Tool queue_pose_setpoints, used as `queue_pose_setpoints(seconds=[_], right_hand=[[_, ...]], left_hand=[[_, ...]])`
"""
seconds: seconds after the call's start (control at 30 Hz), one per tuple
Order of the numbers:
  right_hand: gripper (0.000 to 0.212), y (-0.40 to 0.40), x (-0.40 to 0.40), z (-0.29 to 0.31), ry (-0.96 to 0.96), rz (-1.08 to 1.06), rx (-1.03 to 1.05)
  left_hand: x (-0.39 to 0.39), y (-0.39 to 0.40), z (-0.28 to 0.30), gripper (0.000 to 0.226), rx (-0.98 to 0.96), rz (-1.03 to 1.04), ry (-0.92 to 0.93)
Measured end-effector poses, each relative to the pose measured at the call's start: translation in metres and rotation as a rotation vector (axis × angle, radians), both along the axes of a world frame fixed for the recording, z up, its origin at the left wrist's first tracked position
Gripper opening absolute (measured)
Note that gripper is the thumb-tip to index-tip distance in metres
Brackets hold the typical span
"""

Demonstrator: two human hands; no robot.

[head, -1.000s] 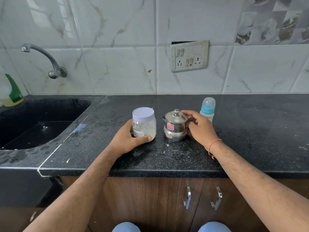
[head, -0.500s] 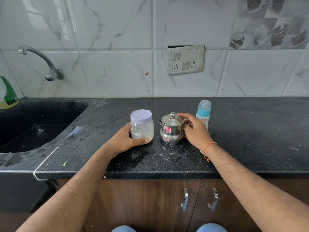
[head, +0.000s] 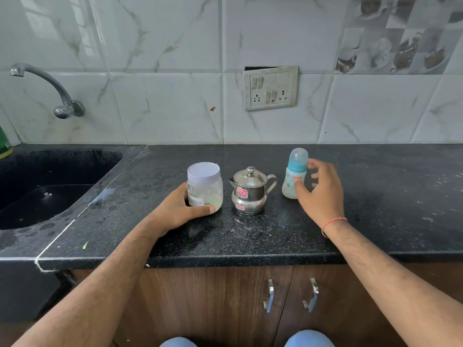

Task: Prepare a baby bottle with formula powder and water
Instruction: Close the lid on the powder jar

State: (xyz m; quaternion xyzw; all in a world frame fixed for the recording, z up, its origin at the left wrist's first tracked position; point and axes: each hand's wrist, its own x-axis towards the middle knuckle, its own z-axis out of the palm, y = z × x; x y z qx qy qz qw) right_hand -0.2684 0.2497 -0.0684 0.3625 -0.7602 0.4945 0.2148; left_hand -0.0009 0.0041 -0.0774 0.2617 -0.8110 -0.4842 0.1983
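Observation:
On the black counter (head: 250, 241) a clear formula jar (head: 205, 187) with a pale lilac lid holds a little yellowish powder. My left hand (head: 179, 212) grips its lower part, thumb across the front. To its right stands a small steel kettle (head: 249, 192) with lid and red stickers, its handle facing right, untouched. Further right a baby bottle (head: 295, 172) with a blue collar and clear cap stands upright. My right hand (head: 322, 194) hovers beside it with fingers spread and relaxed, the thumb tip at the bottle's side, not gripping it.
A black sink (head: 50, 186) lies at the left under a wall tap (head: 52, 91). A switch and socket plate (head: 270, 87) sits on the tiled wall. Wooden cabinet doors with metal handles (head: 290, 295) are below the counter edge.
My right hand has let go of the kettle's handle and moved right to the baby bottle. My left hand stays on the jar.

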Motion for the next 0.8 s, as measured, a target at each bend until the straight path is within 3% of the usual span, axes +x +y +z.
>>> queue_pose_setpoints(seconds=[0.1, 0.17, 0.37, 0.7, 0.8], right_hand=[[0.084, 0.001, -0.017, -0.005, -0.273, -0.012, 0.147], [0.09, -0.003, -0.021, -0.004, -0.381, 0.068, 0.2], [0.071, -0.005, -0.018, -0.004, -0.344, 0.134, 0.316], [0.072, 0.008, 0.0, -0.004, -0.308, 0.209, 0.392], [0.092, 0.01, 0.005, -0.002, -0.301, 0.206, 0.408]], left_hand=[[0.0, 0.001, -0.001, 0.077, 0.002, 0.004, 0.001], [0.0, 0.0, -0.001, 0.077, 0.001, 0.007, 0.004], [0.0, 0.003, 0.001, 0.073, -0.001, 0.008, -0.002], [0.002, 0.008, 0.004, 0.079, 0.016, -0.002, 0.008], [0.003, 0.011, 0.005, 0.081, 0.024, 0.003, 0.031]])
